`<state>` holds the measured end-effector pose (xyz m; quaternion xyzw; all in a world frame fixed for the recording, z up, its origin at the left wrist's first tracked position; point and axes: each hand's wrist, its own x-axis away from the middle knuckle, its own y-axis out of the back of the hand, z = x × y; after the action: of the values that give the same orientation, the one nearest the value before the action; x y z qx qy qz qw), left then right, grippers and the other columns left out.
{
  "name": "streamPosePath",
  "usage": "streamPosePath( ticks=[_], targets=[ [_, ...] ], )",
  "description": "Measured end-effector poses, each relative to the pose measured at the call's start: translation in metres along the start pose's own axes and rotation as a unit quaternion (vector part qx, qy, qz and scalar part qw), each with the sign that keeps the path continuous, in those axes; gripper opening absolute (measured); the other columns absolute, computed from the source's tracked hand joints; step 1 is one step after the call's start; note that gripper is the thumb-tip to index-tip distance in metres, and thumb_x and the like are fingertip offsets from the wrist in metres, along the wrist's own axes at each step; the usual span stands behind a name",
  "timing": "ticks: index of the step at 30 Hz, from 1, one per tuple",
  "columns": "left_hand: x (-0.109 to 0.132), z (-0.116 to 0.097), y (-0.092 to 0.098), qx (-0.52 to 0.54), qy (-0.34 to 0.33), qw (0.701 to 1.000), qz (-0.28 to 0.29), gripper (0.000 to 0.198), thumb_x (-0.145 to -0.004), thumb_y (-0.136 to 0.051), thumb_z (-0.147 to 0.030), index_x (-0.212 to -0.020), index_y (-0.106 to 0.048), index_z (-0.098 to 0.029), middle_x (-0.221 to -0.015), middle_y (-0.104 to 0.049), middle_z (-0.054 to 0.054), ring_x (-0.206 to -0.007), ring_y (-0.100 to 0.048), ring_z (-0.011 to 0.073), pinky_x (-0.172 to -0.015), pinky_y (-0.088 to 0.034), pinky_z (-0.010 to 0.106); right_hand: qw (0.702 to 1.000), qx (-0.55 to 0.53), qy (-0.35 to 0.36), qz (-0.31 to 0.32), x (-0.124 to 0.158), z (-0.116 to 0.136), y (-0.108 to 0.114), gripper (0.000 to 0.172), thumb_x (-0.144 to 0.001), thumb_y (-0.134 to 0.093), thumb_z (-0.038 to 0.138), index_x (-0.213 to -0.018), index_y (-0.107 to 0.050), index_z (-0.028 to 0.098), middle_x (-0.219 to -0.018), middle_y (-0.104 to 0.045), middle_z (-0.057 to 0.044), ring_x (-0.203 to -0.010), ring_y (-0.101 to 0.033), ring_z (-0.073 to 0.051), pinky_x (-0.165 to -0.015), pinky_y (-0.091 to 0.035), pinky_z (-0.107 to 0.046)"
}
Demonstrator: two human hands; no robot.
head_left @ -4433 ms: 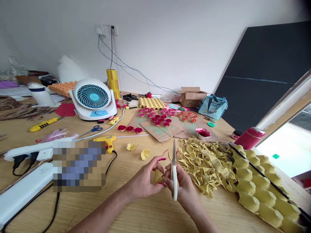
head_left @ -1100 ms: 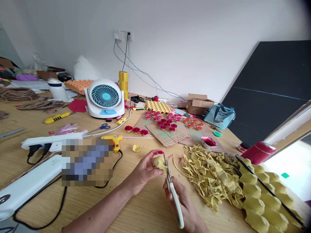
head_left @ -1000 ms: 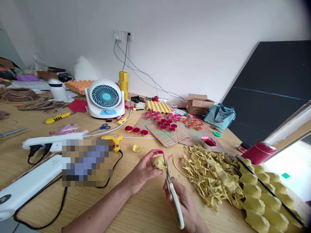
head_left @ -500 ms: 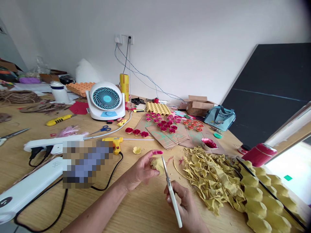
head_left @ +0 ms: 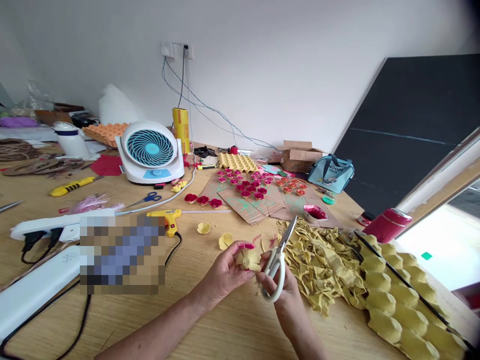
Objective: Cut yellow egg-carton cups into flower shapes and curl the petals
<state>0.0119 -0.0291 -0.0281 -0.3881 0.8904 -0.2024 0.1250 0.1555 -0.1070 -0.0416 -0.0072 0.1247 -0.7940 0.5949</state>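
Between the thumb and fingers of my left hand (head_left: 225, 272) is a yellow egg-carton cup (head_left: 248, 259), cut with petal-like slits. Pink paint stains those fingertips. My right hand (head_left: 287, 295) is closed round white-handled scissors (head_left: 278, 267), whose blades point up and away from the cup. Its fingertips come close to the cup's right side; whether they touch it I cannot tell. Two more yellow cut cups, one nearer (head_left: 225, 241) and one farther (head_left: 203, 228), lie on the table beyond my left hand.
Yellow carton scraps (head_left: 318, 265) are heaped right of my hands, beside an egg tray (head_left: 393, 295) and a red can (head_left: 388, 225). Painted flowers (head_left: 251, 187) stand on cardboard near a paint bowl (head_left: 315, 213). Leftward are a glue gun (head_left: 168, 220), power strip (head_left: 71, 225) and fan (head_left: 150, 150).
The scissors have turned in my right hand, their blades now away from the cup. My hands have come closer together. A second yellow cup now shows on the table. The view has shifted right.
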Motion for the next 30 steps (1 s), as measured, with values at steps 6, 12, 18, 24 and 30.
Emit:
streamPosePath(
  ticks=[6, 12, 18, 24, 30],
  targets=[
    [0.001, -0.001, 0.001, 0.002, 0.021, 0.999, 0.037, 0.056, -0.067, -0.085, -0.037, -0.114, -0.059, -0.021, -0.104, -0.065, 0.004, -0.098, -0.058, 0.0197, -0.085, -0.041, 0.029, 0.999, 0.043, -0.002, 0.0, 0.002, 0.007, 0.0, 0.04, -0.076, -0.076, 0.047, -0.102, -0.058, 0.022, -0.079, -0.057, 0.001, -0.061, -0.048, -0.012, -0.054, -0.042, -0.025],
    [0.001, -0.009, 0.008, -0.007, 0.053, 0.998, 0.012, 0.039, -0.078, -0.075, -0.034, -0.112, -0.062, -0.019, -0.078, -0.057, -0.002, -0.073, -0.051, 0.012, -0.071, -0.036, 0.025, 0.994, 0.088, 0.003, 0.063, 0.005, 0.014, 0.001, 0.033, -0.082, -0.072, 0.045, -0.1, -0.057, 0.022, -0.081, -0.055, 0.001, -0.064, -0.047, -0.012, -0.055, -0.038, -0.024],
    [0.0, -0.009, 0.01, -0.018, 0.056, 0.998, 0.028, 0.042, -0.074, -0.077, -0.023, -0.112, -0.061, -0.018, -0.077, -0.056, -0.003, -0.072, -0.052, 0.0117, -0.07, -0.038, 0.025, 0.996, 0.089, 0.023, 0.02, 0.001, 0.008, 0.005, 0.035, -0.085, -0.068, 0.044, -0.109, -0.053, 0.022, -0.079, -0.056, 0.002, -0.059, -0.044, -0.012, -0.053, -0.035, -0.024],
    [-0.005, -0.009, 0.013, 0.029, 0.037, 0.997, -0.055, 0.044, -0.07, -0.08, -0.024, -0.11, -0.062, -0.017, -0.085, -0.063, 0.0, -0.08, -0.058, 0.0144, -0.078, -0.041, 0.028, 0.974, 0.211, 0.076, -0.022, 0.002, 0.011, 0.007, 0.022, -0.088, -0.062, 0.043, -0.092, -0.055, 0.022, -0.081, -0.055, 0.0, -0.075, -0.05, -0.018, -0.066, -0.041, -0.027],
    [-0.007, -0.017, 0.014, 0.051, 0.002, 0.992, -0.114, 0.043, -0.067, -0.082, -0.023, -0.105, -0.064, -0.018, -0.08, -0.063, -0.002, -0.073, -0.058, 0.0113, -0.073, -0.04, 0.025, 0.948, 0.312, 0.059, 0.006, 0.006, 0.007, 0.007, 0.027, -0.085, -0.062, 0.043, -0.098, -0.058, 0.021, -0.088, -0.059, -0.003, -0.081, -0.051, -0.021, -0.071, -0.041, -0.03]
  ],
)
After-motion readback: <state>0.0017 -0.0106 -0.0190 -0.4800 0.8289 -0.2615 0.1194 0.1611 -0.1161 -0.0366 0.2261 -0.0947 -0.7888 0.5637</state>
